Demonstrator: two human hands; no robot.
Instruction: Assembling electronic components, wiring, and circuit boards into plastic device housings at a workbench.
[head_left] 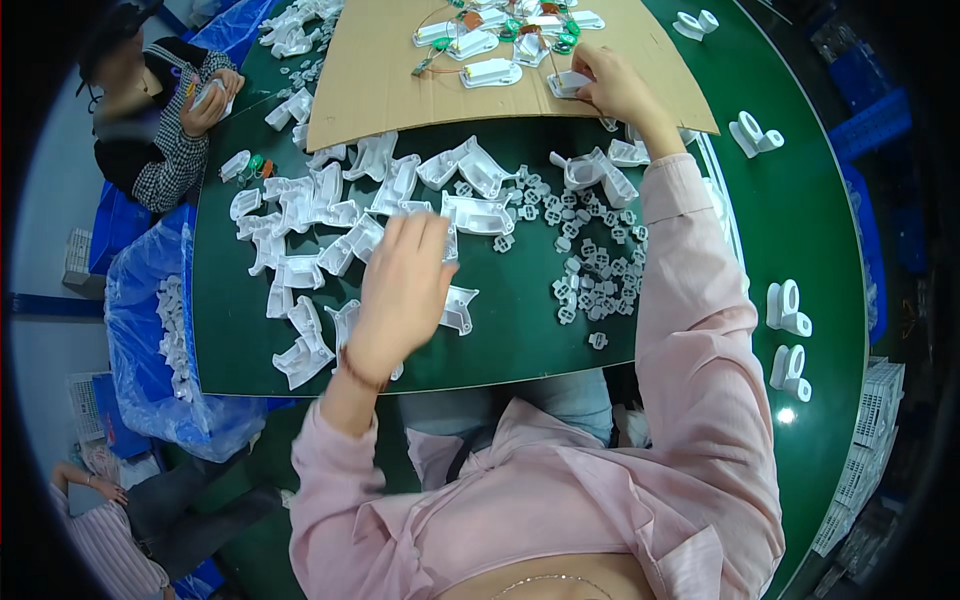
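The person's left hand [400, 290] is hovering, fingers loosely curled and grasping nothing visible, over a heap of white moulded plastic housings [330, 215] lying on the green table [520, 320]; the nearest housing is lying just beyond its fingertips. The right hand [610, 85] is reaching far forward, pinching a small white plastic casing [568, 83] on the brown cardboard sheet [380, 80].

Assembly workshop, green bench [520, 330], heaps of white plastic housings [330, 215]
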